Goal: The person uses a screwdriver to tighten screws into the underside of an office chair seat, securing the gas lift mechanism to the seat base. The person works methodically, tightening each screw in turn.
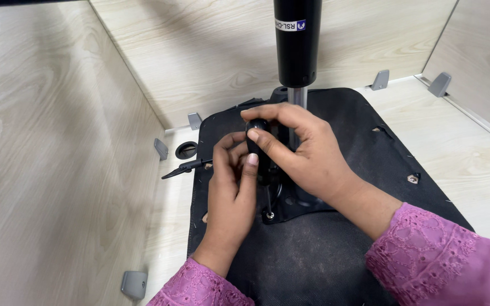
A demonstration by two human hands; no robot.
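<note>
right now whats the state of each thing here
screwdriver: upright, tip on a screw
right hand: gripping the screwdriver handle
left hand: fingers against the handle
gas lift cylinder: standing upright in the mechanism plate
chair seat: upside down
lever: sticking out sideways

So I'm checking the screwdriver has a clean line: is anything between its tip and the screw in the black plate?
Nothing visible is. The screwdriver, held by the right hand and steadied by the left hand, runs straight down with its tip on the screw at the metal plate corner.
</note>
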